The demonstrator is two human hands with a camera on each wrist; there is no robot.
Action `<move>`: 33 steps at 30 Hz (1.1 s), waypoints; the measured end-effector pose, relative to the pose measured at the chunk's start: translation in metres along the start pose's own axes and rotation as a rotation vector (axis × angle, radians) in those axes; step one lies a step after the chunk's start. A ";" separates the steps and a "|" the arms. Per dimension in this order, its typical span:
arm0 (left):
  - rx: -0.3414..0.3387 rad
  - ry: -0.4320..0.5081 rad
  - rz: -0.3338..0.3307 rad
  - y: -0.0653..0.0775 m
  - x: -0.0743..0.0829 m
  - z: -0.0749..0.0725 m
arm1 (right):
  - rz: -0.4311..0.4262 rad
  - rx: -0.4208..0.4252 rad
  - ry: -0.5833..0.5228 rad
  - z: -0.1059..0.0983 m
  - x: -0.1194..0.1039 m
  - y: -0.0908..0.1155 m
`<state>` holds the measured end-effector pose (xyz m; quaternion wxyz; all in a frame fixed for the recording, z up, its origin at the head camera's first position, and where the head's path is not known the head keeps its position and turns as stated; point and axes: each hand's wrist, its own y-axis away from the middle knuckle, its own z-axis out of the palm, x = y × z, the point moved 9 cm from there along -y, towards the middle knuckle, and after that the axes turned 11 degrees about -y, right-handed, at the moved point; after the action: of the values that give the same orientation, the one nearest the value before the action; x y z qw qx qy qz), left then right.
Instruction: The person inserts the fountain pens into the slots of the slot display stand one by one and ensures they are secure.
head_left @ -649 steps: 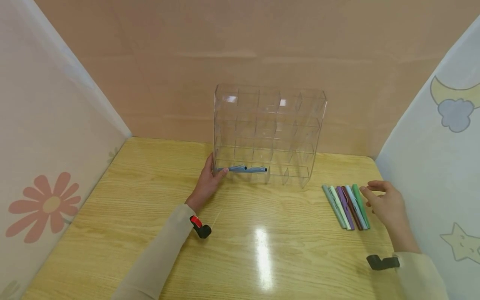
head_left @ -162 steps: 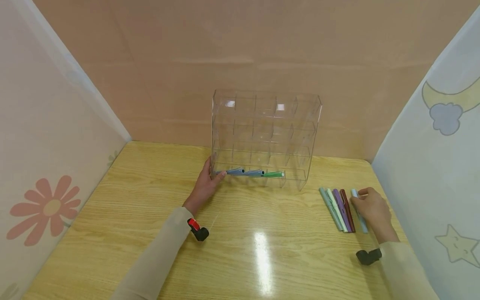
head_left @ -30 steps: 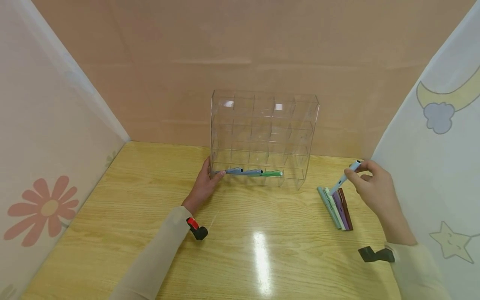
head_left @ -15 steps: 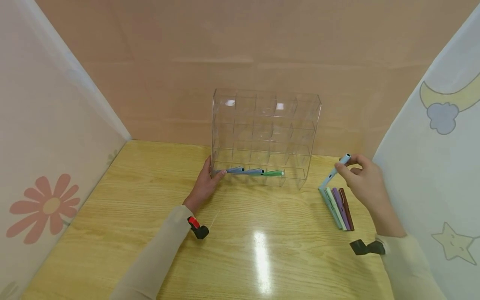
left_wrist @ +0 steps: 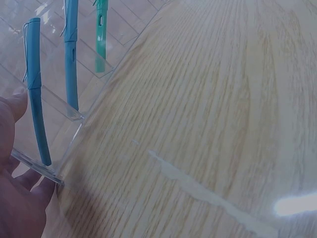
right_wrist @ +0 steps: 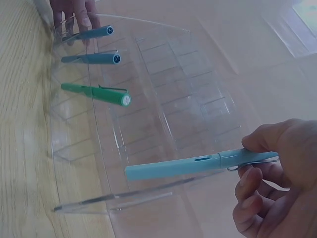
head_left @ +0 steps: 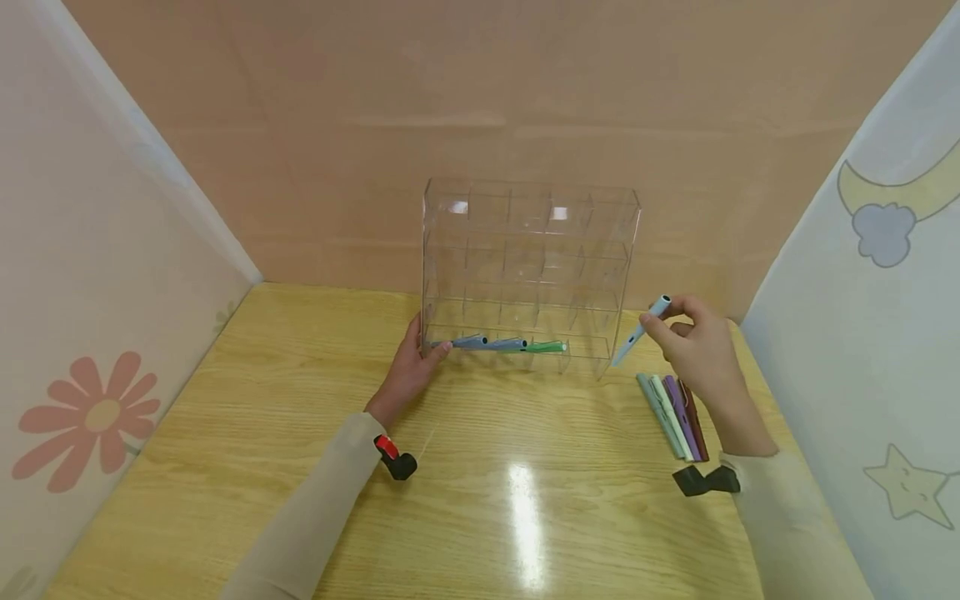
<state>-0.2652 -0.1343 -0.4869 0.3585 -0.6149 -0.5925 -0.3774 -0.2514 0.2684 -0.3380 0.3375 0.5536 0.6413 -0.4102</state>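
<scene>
We see the clear rack (head_left: pixel 528 282) upright on the wooden table (head_left: pixel 600 533), unchanged over the last half second. The left hand (head_left: pixel 407 367) grips its lower left corner. The right hand (head_left: pixel 705 350) has moved left, pinching the light blue pen (head_left: pixel 637 332) between thumb and fingers. Its low end, lately over the four loose pens (head_left: pixel 685 418), now hangs just beside the rack's right edge; whether they touch, we cannot tell. Two blue pens (head_left: pixel 507 344) and a green pen (head_left: pixel 546 347) lie in the bottom row, so we judge the loading partway done and this pen past pickup, being carried across.
</scene>
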 end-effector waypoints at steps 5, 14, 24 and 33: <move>0.001 0.004 -0.007 0.000 -0.001 0.000 | -0.026 -0.005 -0.052 0.012 -0.005 -0.003; 0.000 -0.005 -0.011 0.000 -0.001 0.001 | -0.088 -0.038 -0.119 0.037 -0.011 -0.006; 0.016 0.006 -0.003 -0.001 -0.002 0.001 | -0.083 -0.095 -0.156 0.060 -0.006 -0.010; 0.017 0.007 0.012 -0.001 0.000 0.001 | -0.036 -0.123 -0.126 0.073 0.005 -0.011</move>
<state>-0.2665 -0.1330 -0.4872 0.3681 -0.6141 -0.5907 -0.3722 -0.2647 0.2045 -0.3722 0.4031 0.4933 0.6526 -0.4103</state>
